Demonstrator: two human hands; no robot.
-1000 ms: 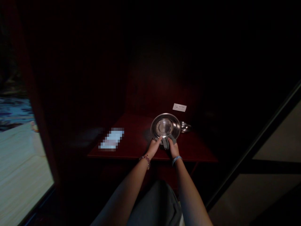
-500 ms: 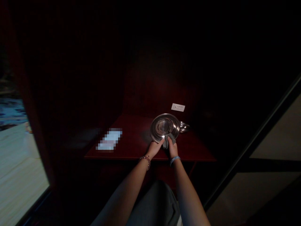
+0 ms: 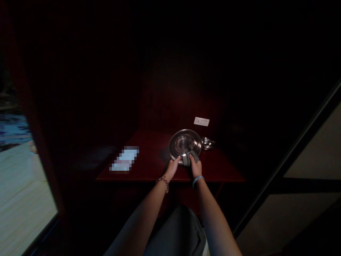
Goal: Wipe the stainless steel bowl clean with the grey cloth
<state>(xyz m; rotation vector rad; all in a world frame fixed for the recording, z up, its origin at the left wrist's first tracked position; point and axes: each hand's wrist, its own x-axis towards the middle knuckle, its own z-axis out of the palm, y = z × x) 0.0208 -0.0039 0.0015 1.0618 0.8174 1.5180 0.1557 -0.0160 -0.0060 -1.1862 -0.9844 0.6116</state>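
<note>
A shiny round metal basin (image 3: 184,143) is held tilted above the dark red desk, its inside facing me. My left hand (image 3: 172,168) is closed on the near left part of its rim, thumb on top. Against the near right part of the rim, my right hand (image 3: 196,168) pinches a grey cloth (image 3: 190,157), which lies over the basin's edge. The fingers of both hands below the rim are hidden. More metal bowls (image 3: 208,143), seemingly stacked, stand just behind the basin on the right.
The dark red desk (image 3: 149,167) spans the middle, its front edge towards me. A blurred-out pale rectangle (image 3: 124,159) lies on its left part. A white socket plate (image 3: 201,121) is on the back wall. At far left is a pale surface (image 3: 23,199).
The basin has shifted slightly to the left and down with my left hand. My right hand and the cloth are farther from my left hand along the rim.
</note>
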